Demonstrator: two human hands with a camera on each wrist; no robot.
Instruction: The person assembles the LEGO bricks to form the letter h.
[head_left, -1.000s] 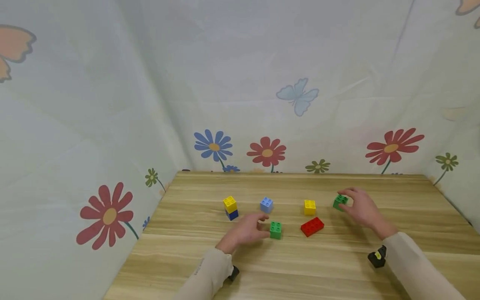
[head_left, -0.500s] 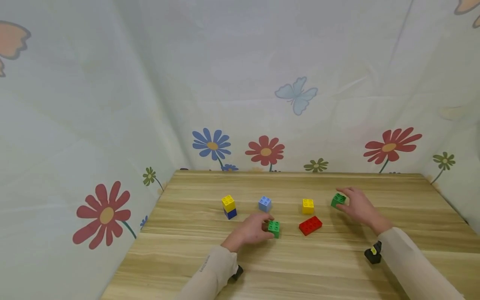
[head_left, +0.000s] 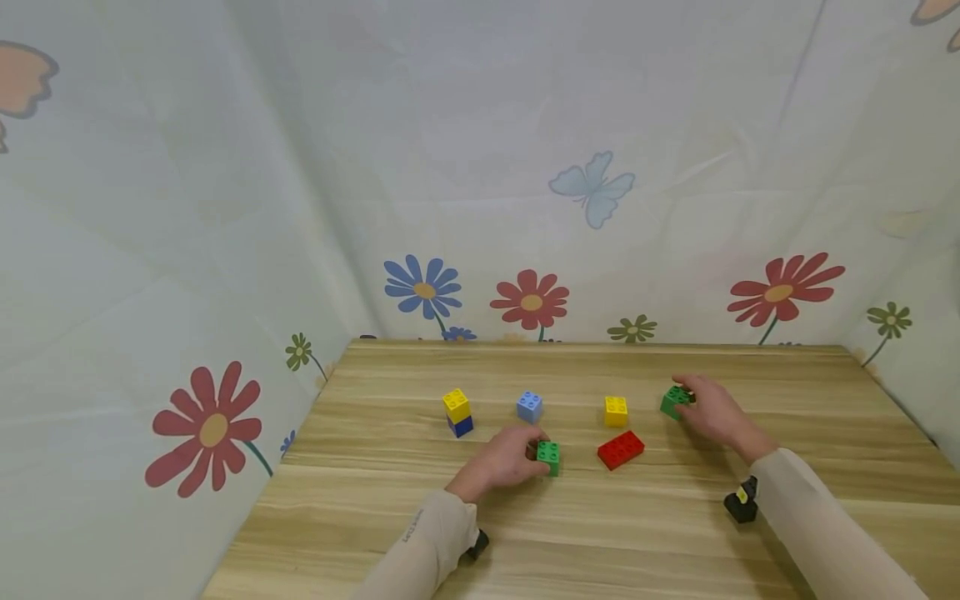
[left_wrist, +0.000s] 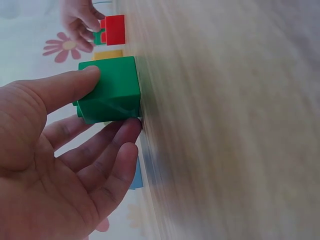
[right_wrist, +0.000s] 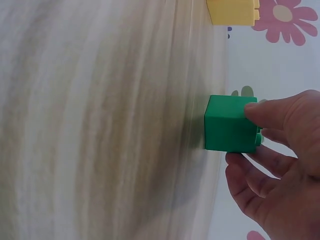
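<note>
In the head view my left hand [head_left: 504, 457] pinches a bright green toy building brick [head_left: 548, 457] standing on the table. The left wrist view has the thumb on one side of that brick [left_wrist: 111, 90] and the fingertips at another. Farther right, my right hand [head_left: 716, 410] holds a darker green brick [head_left: 673, 402] between thumb and fingers. Close to the tabletop, this brick [right_wrist: 231, 125] has its studs turned toward the palm in the right wrist view. A red brick [head_left: 621, 450] lies flat between the two hands.
Behind the left hand stands a yellow brick [head_left: 456, 405] on a dark blue brick [head_left: 461, 427]. A light blue brick [head_left: 529, 407] and a yellow brick [head_left: 616, 411] are on the wooden table [head_left: 585, 533]. A flower-printed cloth [head_left: 465, 167] hangs behind.
My left hand has moved right and taken hold of the bright green brick. The right hand stays at the darker green brick, its fingers a little closer round it. The view shifted slightly.
</note>
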